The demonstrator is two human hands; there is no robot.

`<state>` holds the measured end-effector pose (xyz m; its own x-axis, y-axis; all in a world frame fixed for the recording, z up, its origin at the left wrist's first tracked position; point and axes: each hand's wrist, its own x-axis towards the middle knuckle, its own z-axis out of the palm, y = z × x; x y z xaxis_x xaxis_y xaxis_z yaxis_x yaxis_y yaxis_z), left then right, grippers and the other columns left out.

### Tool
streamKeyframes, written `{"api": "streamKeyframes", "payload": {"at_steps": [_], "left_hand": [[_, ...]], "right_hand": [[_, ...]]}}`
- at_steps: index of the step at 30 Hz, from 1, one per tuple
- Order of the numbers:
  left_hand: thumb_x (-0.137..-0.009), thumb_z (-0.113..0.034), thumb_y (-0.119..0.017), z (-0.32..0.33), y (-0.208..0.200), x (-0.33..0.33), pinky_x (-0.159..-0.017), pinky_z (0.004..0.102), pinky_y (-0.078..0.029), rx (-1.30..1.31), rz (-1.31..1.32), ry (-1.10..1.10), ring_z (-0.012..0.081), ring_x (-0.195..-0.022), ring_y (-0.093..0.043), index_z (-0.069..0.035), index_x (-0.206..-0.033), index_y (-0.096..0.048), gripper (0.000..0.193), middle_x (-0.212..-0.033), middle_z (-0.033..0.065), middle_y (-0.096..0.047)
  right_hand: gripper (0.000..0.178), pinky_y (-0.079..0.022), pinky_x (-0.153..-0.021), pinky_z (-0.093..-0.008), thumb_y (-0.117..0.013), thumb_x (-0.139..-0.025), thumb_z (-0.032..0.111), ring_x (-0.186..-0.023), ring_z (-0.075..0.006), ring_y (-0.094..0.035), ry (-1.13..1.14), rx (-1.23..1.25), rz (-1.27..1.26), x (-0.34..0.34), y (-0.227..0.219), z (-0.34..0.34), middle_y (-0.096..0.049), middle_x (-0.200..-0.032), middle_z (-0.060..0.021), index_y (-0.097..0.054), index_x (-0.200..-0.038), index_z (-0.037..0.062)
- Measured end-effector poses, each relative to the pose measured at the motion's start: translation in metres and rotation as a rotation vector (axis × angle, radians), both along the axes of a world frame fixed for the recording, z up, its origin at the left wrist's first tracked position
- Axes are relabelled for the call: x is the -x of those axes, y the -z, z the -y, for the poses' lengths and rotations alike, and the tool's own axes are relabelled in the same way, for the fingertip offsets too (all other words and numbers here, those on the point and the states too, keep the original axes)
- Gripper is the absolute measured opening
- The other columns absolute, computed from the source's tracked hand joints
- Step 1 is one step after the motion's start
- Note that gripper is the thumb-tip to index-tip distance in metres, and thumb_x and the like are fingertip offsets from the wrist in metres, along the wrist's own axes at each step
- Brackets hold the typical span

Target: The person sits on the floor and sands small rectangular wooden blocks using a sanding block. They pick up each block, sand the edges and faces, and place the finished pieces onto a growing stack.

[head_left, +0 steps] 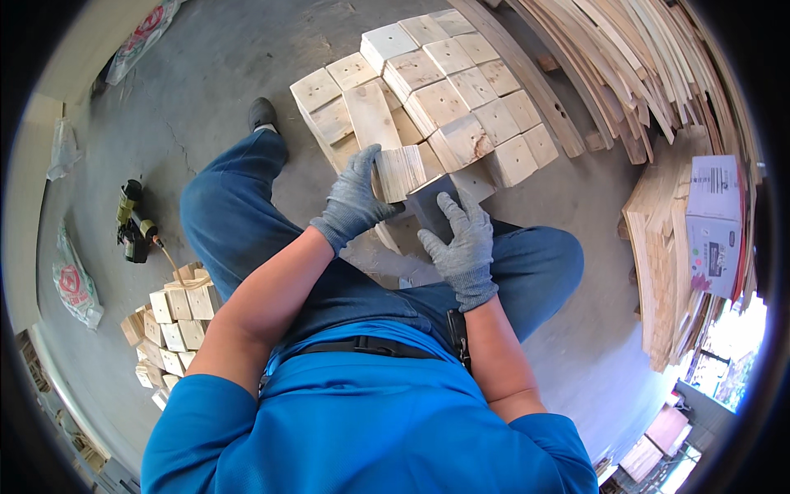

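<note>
My left hand (355, 202), in a grey knit glove, grips the near end of a pale wooden block (400, 173) between thumb and fingers. A longer light board (370, 117) lies just beyond that block, on the stack. In the same kind of glove, my right hand (462, 243) is closed on a dark grey flat-faced block (429, 202), its fingers over the top. The dark block sits right beside the wooden block's near end; whether they touch I cannot tell. Both hands are at the near side of a stack of wooden blocks (473, 86), between my spread knees.
A nail gun (132, 222) with a hose lies on the concrete floor at left, near a smaller pile of wooden blocks (177, 325). Long planks (601, 62) are heaped at far right. A printed carton (713, 226) leans by stacked plywood (658, 247). Plastic bags (76, 280) lie at left.
</note>
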<state>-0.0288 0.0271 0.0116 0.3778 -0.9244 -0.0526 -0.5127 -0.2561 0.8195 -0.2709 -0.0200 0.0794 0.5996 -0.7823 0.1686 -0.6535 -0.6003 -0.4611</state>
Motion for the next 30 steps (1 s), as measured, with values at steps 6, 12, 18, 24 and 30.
{"api": "streamKeyframes", "payload": {"at_steps": [6, 12, 18, 24, 30], "left_hand": [[-0.061, -0.035, -0.103, -0.001, -0.010, -0.001, -0.119, 0.0458, -0.048, -0.016, 0.020, 0.028, 0.0407, -0.140, -0.056, -0.006, -0.157, -0.042, 0.118, -0.150, 0.0227, -0.055], [-0.061, -0.035, -0.103, 0.001, -0.006, -0.006, -0.119, 0.0462, -0.048, 0.015, 0.007, 0.045, 0.0420, -0.139, -0.056, -0.006, -0.157, -0.042, 0.117, -0.150, 0.0228, -0.054], [-0.064, -0.036, -0.102, -0.005, -0.005, -0.006, -0.120, 0.0457, -0.047, 0.031, 0.027, 0.064, 0.0420, -0.140, -0.055, -0.008, -0.159, -0.042, 0.116, -0.153, 0.0227, -0.052], [-0.064, -0.040, -0.101, -0.004, -0.010, -0.006, -0.124, 0.0447, -0.043, -0.034, 0.035, 0.087, 0.0417, -0.144, -0.052, -0.007, -0.161, -0.040, 0.118, -0.155, 0.0235, -0.050], [-0.065, -0.039, -0.100, -0.003, -0.011, -0.005, -0.121, 0.0433, -0.046, -0.012, 0.079, 0.070, 0.0404, -0.138, -0.056, -0.003, -0.157, -0.043, 0.114, -0.149, 0.0234, -0.054]], "right_hand": [[0.071, -0.045, -0.113, -0.0557, -0.091, -0.080, 0.028, -0.131, -0.0457, -0.056, -0.010, 0.094, -0.130, -0.018, -0.005, 0.005, -0.055, -0.153, -0.0229, -0.067, -0.145, 0.0127], [0.068, -0.045, -0.112, -0.0582, -0.088, -0.082, 0.032, -0.133, -0.0463, -0.056, 0.034, 0.068, -0.226, -0.058, -0.015, 0.035, -0.054, -0.154, -0.0231, -0.067, -0.145, 0.0155], [0.071, -0.048, -0.109, -0.0581, -0.086, -0.086, 0.039, -0.134, -0.0478, -0.055, 0.001, 0.125, -0.241, -0.047, -0.006, 0.027, -0.052, -0.153, -0.0254, -0.064, -0.148, 0.0139], [0.072, -0.047, -0.107, -0.0585, -0.089, -0.084, 0.036, -0.130, -0.0465, -0.056, -0.044, 0.096, -0.229, -0.006, -0.010, 0.000, -0.049, -0.154, -0.0249, -0.064, -0.147, 0.0120], [0.070, -0.048, -0.106, -0.0587, -0.087, -0.084, 0.037, -0.129, -0.0473, -0.057, -0.009, 0.133, -0.216, -0.021, -0.009, 0.008, -0.050, -0.153, -0.0249, -0.065, -0.146, 0.0126]]}}
